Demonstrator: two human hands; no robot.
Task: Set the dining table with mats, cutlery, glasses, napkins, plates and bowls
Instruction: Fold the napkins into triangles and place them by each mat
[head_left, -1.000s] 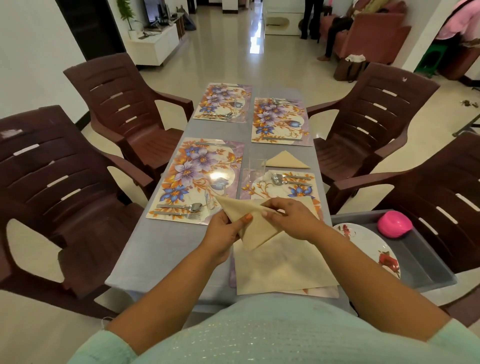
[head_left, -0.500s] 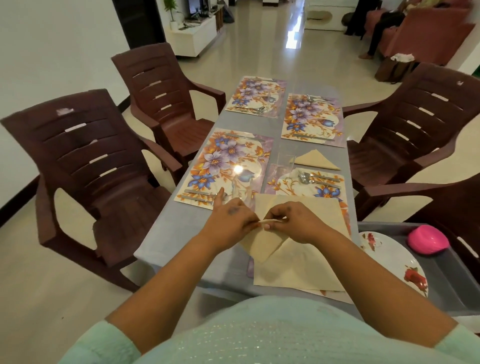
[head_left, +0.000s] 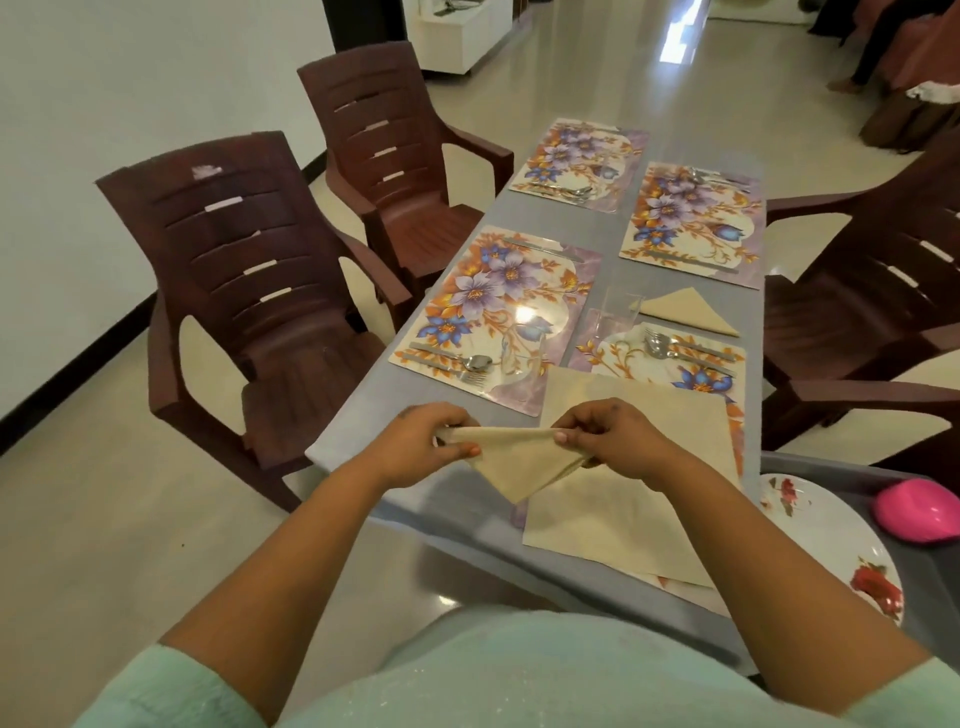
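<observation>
Beige soft cloth napkin (head_left: 519, 460), folded to a triangle, held above desk (head_left: 363, 421) edge; left hand (head_left: 423, 441) & right hand (head_left: 613, 439) fingers each pinch a top corner. Looks v. light, limp, non-fragile; prob. best gripped at corners/fold edge so it doesn't unfold.

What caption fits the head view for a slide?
Both hands, left hand and right hand, pinch a beige napkin into a triangle above the table, beside four floral mats.

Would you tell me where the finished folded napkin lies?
In the head view, the folded napkin lies on the table's right side, beside the glass, just beyond the near right mat.
</observation>
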